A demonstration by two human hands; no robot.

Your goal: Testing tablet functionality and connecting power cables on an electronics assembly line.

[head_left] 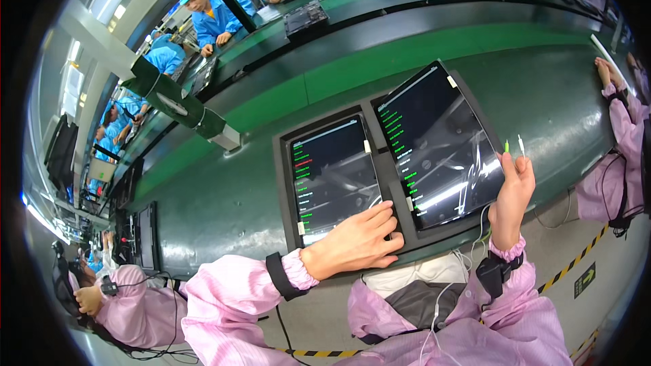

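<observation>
Two dark tablets lie side by side in black foam trays, their screens lit with rows of mostly green text. The left tablet point(332, 179) sits within its tray point(279, 183) and shows one red line. Turned askew, the right tablet point(441, 149) overlaps the edges of its tray point(374, 125). My left hand point(356, 240) rests over the left tablet's lower right corner, fingers bent and apart. Beside the right tablet's right edge, my right hand point(513, 193) pinches two slim cable plugs, a green plug point(506, 146) and a white plug point(521, 145), tips up.
White cords point(437, 305) hang over my lap. The green workbench point(237, 210) carries a post point(180, 105) at left. Beyond runs a conveyor line point(325, 71), with people in blue working behind it. People in pink sit on both sides; one neighbour's hands point(608, 74) are at right.
</observation>
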